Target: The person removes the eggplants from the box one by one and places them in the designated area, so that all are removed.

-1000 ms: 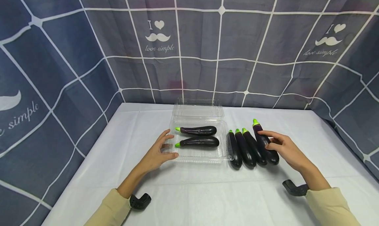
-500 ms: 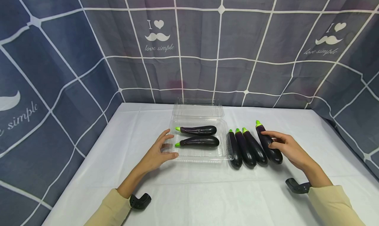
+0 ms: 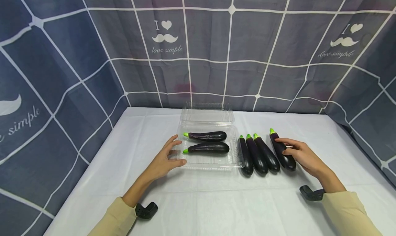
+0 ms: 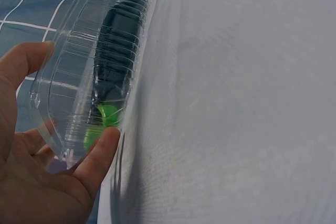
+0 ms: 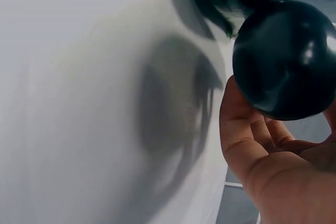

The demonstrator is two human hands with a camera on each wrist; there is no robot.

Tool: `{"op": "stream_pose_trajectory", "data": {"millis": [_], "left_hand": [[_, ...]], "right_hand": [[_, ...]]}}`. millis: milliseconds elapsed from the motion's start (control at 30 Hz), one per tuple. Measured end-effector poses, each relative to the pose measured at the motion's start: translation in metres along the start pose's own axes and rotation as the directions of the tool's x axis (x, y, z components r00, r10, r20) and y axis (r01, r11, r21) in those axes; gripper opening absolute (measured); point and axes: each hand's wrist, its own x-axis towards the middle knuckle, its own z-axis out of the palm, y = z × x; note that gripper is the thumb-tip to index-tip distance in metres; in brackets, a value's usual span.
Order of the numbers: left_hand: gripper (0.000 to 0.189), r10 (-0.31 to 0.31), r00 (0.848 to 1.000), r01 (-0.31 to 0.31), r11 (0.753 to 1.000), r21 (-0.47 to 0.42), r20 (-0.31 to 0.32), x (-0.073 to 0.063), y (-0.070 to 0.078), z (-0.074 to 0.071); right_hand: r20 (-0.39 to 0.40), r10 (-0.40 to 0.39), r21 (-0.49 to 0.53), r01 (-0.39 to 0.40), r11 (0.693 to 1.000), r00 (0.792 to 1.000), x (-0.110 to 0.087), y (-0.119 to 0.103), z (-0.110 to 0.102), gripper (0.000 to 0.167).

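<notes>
The right grip [image 3: 304,159] holds an eggplant [image 3: 279,150] between thumb and fingers, just right of three others [image 3: 255,156] on the bench [image 3: 216,201]. The left grip [image 3: 162,161], fingers spread apart, is at the left edge of a box [image 3: 205,161] holding two more [image 3: 208,147].
</notes>
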Motion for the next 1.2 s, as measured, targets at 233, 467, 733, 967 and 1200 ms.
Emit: {"op": "stream_pose_trajectory", "data": {"millis": [233,467,733,967,1200], "left_hand": [[0.077,0.001,1.000,-0.001,1.000,0.003,0.002,-0.0009,0.0001,-0.0005],[0.076,-0.004,1.000,0.004,1.000,-0.003,-0.001,-0.0012,0.0008,-0.0004],[0.075,0.003,1.000,-0.003,1.000,0.001,0.004,-0.0006,0.0011,0.0000],[0.076,-0.018,1.000,0.018,1.000,-0.005,-0.003,-0.0003,0.0023,0.0004],[0.074,-0.015,1.000,0.015,1.000,-0.002,-0.001,-0.0004,0.0031,0.0008]], "right_hand": [[0.029,0.003,0.005,-0.003,1.000,1.000,0.0033,0.0055,0.0009,0.050],[0.032,0.002,-0.033,-0.001,0.999,0.999,0.0056,0.0064,0.0006,0.050],[0.062,0.008,-0.098,-0.002,0.995,0.998,0.0055,0.0034,0.0030,0.050],[0.079,0.020,-0.168,-0.007,0.986,0.997,0.0067,-0.0008,0.0058,0.052],[0.077,0.034,-0.222,-0.016,0.975,0.996,0.0078,-0.0011,0.0082,0.052]]}}
